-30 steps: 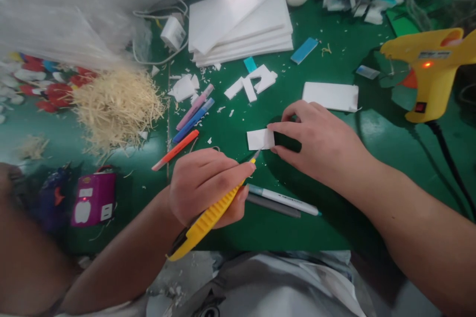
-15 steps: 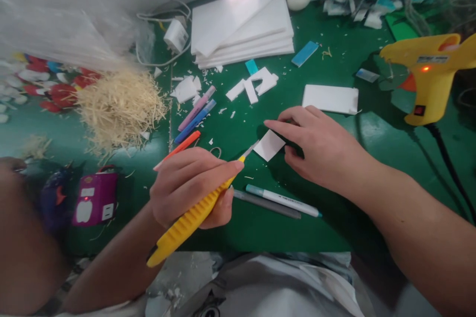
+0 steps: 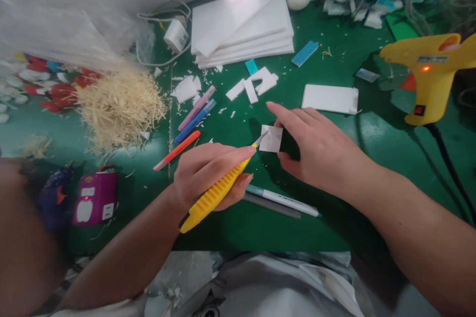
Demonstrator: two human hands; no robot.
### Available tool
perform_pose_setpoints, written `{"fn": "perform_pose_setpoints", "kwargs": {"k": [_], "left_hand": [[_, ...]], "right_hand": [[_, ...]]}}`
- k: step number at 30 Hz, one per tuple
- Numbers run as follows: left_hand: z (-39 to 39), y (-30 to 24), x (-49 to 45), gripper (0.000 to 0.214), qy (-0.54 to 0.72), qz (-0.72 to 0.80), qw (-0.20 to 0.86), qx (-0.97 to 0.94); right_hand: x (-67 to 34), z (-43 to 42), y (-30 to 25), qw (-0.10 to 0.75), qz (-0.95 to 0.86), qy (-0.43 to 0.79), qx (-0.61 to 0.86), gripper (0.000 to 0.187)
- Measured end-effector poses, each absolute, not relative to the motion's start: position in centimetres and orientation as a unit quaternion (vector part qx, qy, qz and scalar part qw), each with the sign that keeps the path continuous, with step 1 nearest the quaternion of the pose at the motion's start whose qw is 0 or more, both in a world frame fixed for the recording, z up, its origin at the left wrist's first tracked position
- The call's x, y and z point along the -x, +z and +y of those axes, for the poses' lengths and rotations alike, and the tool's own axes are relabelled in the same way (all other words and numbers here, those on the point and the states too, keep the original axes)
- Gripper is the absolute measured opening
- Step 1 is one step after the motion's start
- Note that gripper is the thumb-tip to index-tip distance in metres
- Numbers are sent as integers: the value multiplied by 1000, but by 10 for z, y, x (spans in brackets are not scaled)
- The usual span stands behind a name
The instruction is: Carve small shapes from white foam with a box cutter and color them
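Note:
My left hand (image 3: 210,176) is closed around a yellow craft knife (image 3: 219,189), its blade pointing up and to the right. The blade's tip lies over the face of a small white square piece (image 3: 271,139), perhaps foam board; whether it cuts in I cannot tell. At its right edge, my right hand (image 3: 310,143) grips the square between thumb and a bent finger, with the index finger stretched out above it. Below the hands, a white marker (image 3: 286,200) and a grey pen (image 3: 273,205) lie side by side, their left ends partly hidden behind my left hand.
White foam boards (image 3: 241,34) are stacked at the back. A yellow glue gun (image 3: 427,77) with a lit lamp stands right, near a white block (image 3: 330,99). Left are pens (image 3: 195,121), a straw heap (image 3: 121,109), a purple box (image 3: 95,199) and another person's arm (image 3: 26,237).
My left hand has moved right and slightly up with the knife, bringing the blade over the white square. The square has turned from a diamond to nearly upright; my right index finger has lifted.

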State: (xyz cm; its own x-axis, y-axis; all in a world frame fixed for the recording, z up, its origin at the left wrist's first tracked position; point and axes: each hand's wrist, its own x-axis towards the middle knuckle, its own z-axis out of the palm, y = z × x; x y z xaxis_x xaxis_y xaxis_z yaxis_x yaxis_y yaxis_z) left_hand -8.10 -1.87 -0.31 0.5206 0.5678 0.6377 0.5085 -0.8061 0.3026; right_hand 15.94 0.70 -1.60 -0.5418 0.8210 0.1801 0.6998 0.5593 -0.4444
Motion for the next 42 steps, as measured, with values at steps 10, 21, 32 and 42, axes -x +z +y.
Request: {"fn": "perform_pose_setpoints", "kwargs": {"k": [10, 21, 32, 42], "left_hand": [[-18, -9, 75, 24, 378, 337, 26, -862], [-13, -12, 72, 26, 378, 334, -23, -863], [-12, -9, 67, 18, 355, 351, -34, -866], [-12, -7, 65, 16, 335, 365, -25, -868]], "right_hand": [[-156, 10, -18, 184, -859, 161, 449, 71], [-158, 12, -22, 195, -862, 156, 442, 71], [-154, 7, -14, 173, -851, 94, 487, 41], [-156, 11, -11, 144, -855, 102, 488, 19]]}}
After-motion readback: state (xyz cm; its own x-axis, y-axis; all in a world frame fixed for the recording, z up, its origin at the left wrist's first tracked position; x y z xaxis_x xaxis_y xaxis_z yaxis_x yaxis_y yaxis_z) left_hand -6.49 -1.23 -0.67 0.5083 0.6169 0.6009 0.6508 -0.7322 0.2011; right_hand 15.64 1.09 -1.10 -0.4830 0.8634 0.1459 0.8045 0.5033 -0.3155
